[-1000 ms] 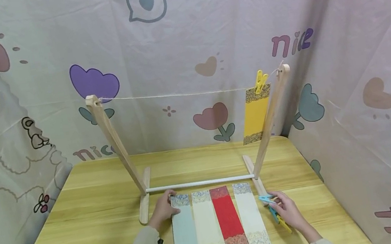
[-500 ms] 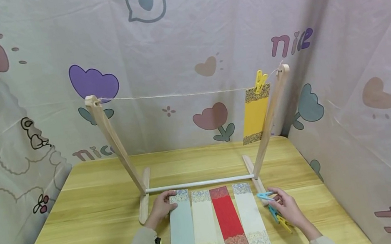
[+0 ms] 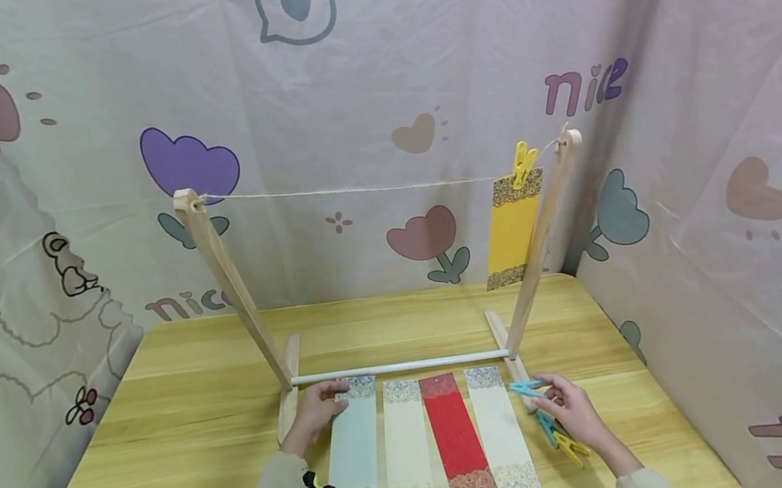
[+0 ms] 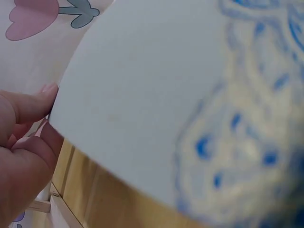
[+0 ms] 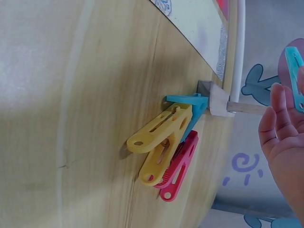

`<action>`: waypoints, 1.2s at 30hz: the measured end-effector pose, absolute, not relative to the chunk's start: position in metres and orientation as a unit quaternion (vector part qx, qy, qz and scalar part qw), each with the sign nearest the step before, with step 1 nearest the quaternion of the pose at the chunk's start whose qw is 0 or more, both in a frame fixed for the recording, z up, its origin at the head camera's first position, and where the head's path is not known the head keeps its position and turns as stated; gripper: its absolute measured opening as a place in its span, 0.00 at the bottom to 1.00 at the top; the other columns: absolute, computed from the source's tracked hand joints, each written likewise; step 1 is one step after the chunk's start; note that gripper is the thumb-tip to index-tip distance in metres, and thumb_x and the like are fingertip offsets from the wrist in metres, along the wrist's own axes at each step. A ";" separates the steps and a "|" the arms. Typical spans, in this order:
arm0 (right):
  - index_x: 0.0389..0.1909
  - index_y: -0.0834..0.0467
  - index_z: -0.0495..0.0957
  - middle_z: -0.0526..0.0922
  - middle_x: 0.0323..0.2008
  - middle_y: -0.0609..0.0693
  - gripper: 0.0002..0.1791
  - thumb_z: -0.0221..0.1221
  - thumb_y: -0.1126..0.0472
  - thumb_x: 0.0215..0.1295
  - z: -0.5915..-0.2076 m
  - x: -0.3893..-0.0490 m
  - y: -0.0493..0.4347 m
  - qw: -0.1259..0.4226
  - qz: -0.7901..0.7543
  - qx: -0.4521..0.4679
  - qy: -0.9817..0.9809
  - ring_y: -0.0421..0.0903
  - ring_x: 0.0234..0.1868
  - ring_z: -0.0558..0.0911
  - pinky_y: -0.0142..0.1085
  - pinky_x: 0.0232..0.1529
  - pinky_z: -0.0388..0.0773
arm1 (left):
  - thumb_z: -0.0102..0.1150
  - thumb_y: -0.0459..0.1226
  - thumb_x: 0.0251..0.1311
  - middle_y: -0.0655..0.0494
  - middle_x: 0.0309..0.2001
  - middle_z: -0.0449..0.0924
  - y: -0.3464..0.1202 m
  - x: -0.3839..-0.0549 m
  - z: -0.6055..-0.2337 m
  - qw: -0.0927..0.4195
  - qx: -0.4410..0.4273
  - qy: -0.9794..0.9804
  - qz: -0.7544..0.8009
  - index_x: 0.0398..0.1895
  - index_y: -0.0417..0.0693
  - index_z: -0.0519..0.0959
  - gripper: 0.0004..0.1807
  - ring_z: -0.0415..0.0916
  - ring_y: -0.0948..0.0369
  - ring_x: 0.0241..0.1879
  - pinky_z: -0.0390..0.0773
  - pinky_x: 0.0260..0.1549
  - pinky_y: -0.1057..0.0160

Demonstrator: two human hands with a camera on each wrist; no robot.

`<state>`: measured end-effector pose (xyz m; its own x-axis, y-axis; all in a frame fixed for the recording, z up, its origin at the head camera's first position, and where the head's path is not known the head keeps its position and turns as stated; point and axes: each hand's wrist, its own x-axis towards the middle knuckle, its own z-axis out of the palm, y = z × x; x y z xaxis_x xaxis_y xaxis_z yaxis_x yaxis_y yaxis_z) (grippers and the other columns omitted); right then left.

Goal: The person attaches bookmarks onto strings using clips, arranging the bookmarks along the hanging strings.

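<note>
My left hand [image 3: 316,411] pinches the upper left edge of a light blue paper strip [image 3: 355,452] with patterned ends. In the left wrist view the strip [image 4: 128,95] bows and fills most of the picture, with thumb and fingers at its edge. My right hand [image 3: 571,411] holds a light blue clothespin [image 3: 525,388] between thumb and fingers. Below that hand lie more clothespins: a yellow one [image 5: 161,128], a blue one [image 5: 194,99] and a red one [image 5: 183,161]. A cream strip [image 3: 406,448], a red strip [image 3: 454,437] and a white strip [image 3: 502,430] lie side by side.
Behind the strips stands a wooden frame with a left post [image 3: 235,293], a right post [image 3: 546,246] and a white rod [image 3: 402,367]. From its string [image 3: 353,191] a yellow strip [image 3: 514,230] hangs by a yellow clothespin [image 3: 522,164]. Wooden table [image 3: 163,447] underneath.
My left hand has moved slightly left and away from me, carrying the light blue strip, which now tilts more. The cream strip shifted a little left. My right hand has raised its clothespin slightly.
</note>
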<state>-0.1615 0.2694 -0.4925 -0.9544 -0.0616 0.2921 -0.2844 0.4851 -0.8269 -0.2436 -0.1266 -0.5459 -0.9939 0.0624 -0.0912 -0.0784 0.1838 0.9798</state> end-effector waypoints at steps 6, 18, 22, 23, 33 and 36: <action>0.45 0.72 0.71 0.75 0.20 0.52 0.16 0.57 0.76 0.53 -0.489 -0.162 0.270 0.100 0.506 0.090 -0.852 0.37 0.16 0.68 0.27 0.12 0.63 | 0.55 0.21 0.51 0.41 0.42 0.75 -0.127 -0.246 -0.540 0.061 -0.017 0.756 0.651 0.40 0.28 0.76 0.11 0.73 0.55 0.39 0.75 0.33 0.66; 0.45 0.72 0.71 0.77 0.21 0.53 0.17 0.58 0.76 0.53 -0.494 -0.171 0.273 0.130 0.515 0.111 -0.840 0.38 0.19 0.71 0.29 0.15 0.66 | 0.55 0.24 0.53 0.47 0.41 0.77 -0.116 -0.250 -0.520 0.073 -0.001 0.730 0.680 0.41 0.33 0.76 0.11 0.72 0.62 0.32 0.73 0.27 0.68; 0.46 0.71 0.71 0.77 0.24 0.55 0.17 0.58 0.74 0.54 -0.498 -0.179 0.278 0.145 0.524 0.110 -0.832 0.42 0.22 0.73 0.28 0.20 0.69 | 0.56 0.25 0.53 0.46 0.44 0.76 -0.112 -0.251 -0.512 0.068 0.013 0.725 0.685 0.42 0.34 0.76 0.12 0.72 0.62 0.34 0.73 0.29 0.68; 0.47 0.71 0.71 0.77 0.25 0.55 0.17 0.57 0.74 0.54 -0.497 -0.180 0.279 0.147 0.525 0.109 -0.831 0.43 0.24 0.74 0.28 0.21 0.70 | 0.56 0.25 0.53 0.46 0.44 0.76 -0.111 -0.251 -0.510 0.069 0.017 0.723 0.688 0.42 0.33 0.76 0.12 0.72 0.62 0.34 0.73 0.29 0.68; 0.47 0.77 0.68 0.76 0.28 0.62 0.18 0.55 0.77 0.54 -0.463 -0.181 0.268 0.160 0.540 0.122 -0.817 0.41 0.27 0.74 0.28 0.24 0.73 | 0.55 0.26 0.54 0.45 0.45 0.77 -0.102 -0.252 -0.491 0.068 0.026 0.708 0.702 0.43 0.35 0.77 0.12 0.75 0.60 0.33 0.75 0.31 0.65; 0.46 0.79 0.67 0.76 0.28 0.64 0.17 0.54 0.78 0.54 -0.450 -0.180 0.264 0.167 0.541 0.130 -0.814 0.40 0.27 0.75 0.27 0.26 0.73 | 0.55 0.26 0.54 0.46 0.43 0.78 -0.099 -0.253 -0.486 0.061 0.018 0.708 0.703 0.42 0.36 0.78 0.11 0.76 0.59 0.34 0.76 0.32 0.63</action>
<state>-0.1799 0.2637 -0.4503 -0.9101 -0.0307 0.4133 -0.3929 0.3808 -0.8370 -0.2530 -0.0987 -0.4860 -0.9920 0.1108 -0.0611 -0.0604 0.0101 0.9981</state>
